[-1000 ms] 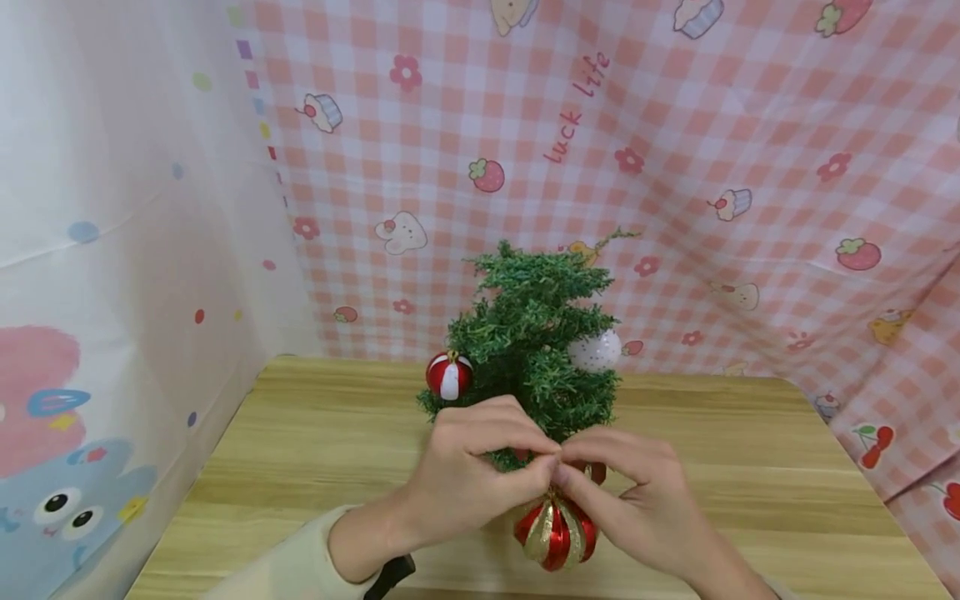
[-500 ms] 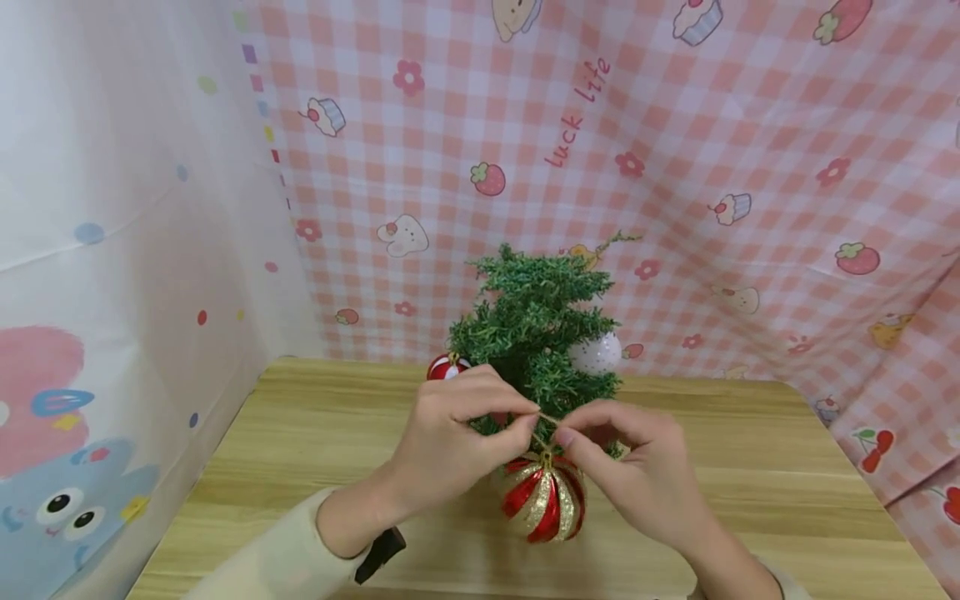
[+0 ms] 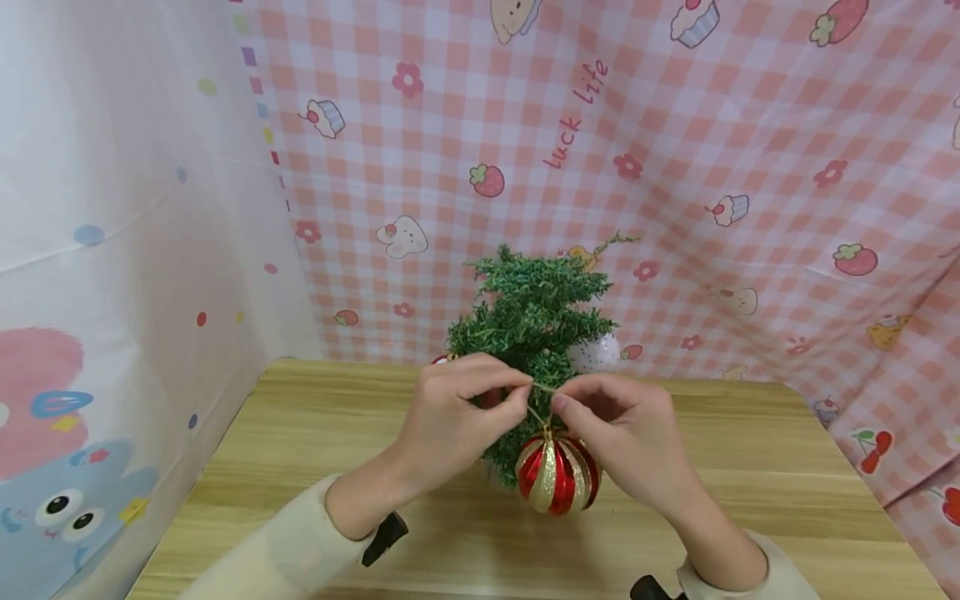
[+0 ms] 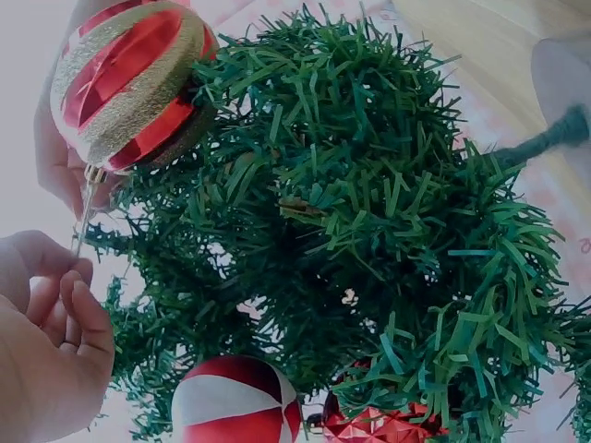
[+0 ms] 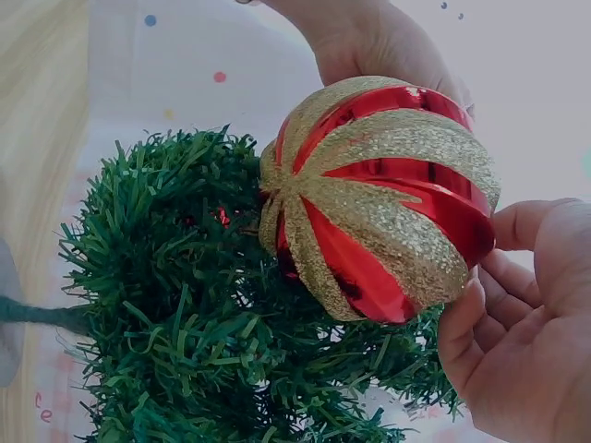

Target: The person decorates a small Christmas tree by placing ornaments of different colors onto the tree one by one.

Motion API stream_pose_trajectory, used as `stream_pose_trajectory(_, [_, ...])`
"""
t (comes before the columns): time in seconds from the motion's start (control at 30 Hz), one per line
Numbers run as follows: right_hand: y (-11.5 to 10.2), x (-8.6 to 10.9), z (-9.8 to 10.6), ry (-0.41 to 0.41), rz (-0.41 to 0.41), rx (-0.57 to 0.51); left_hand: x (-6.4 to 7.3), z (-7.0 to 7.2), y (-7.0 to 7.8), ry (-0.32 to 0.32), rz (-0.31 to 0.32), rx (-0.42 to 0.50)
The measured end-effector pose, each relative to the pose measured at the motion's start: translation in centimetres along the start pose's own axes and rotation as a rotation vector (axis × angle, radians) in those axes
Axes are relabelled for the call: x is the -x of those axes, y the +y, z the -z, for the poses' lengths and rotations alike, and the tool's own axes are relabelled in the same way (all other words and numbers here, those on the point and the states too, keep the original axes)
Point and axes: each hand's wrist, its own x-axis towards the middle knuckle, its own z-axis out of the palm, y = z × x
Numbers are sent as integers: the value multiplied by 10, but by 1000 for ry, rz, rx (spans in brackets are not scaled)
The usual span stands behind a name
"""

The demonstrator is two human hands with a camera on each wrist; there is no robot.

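Note:
A large red-and-gold striped bauble [image 3: 558,473] hangs by a thin gold cord [image 3: 543,388] in front of a small green artificial Christmas tree [image 3: 532,308]. My left hand [image 3: 459,417] pinches one side of the cord between thumb and fingertips. Opposite it, my right hand [image 3: 633,433] pinches the other side, a short gap apart. In the left wrist view the cord [image 4: 86,217] runs from the bauble's cap to the left fingertips. The right wrist view has the bauble [image 5: 388,198] close beside the branches; whether it touches them I cannot tell.
A white speckled bauble [image 3: 597,354] hangs on the tree's right. Red-and-white [image 4: 235,403] and faceted red [image 4: 379,426] baubles show low in the left wrist view. The tree stands on a wooden table [image 3: 300,433], backed by a pink checked cloth [image 3: 450,125].
Both hands have risen towards the tree, carrying the striped bauble up with them. Their fingertips have parted slightly, and the cord now shows stretched between them.

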Motion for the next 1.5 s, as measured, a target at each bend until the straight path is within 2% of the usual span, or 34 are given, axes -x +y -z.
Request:
stream_pose_trajectory(0.2, [4, -4, -1, 1, 10, 10, 1, -3, -5, 14, -11, -31])
stream_pose_trajectory(0.4, [10, -5, -1, 0, 1, 32, 3, -6, -11, 1, 20, -37])
stream_pose_trajectory(0.6, [16, -6, -1, -3, 33, 81, 5, -8, -13, -26, 50, -46])
stream_pose_trajectory(0.83, [16, -5, 1, -64, 37, 108, 10, -7, -11, -66, 117, -15])
stream_pose_trajectory(1.1, [15, -4, 1, -96, 23, 117, 13, -7, -12, -64, 142, -6])
stream_pose_trajectory(1.3, [15, -3, 1, -86, 43, 114, 13, -6, -11, -57, 135, 17])
stream_pose_trajectory(1.5, [12, -1, 7, -61, 79, 94, 14, -2, -11, -35, 72, 15])
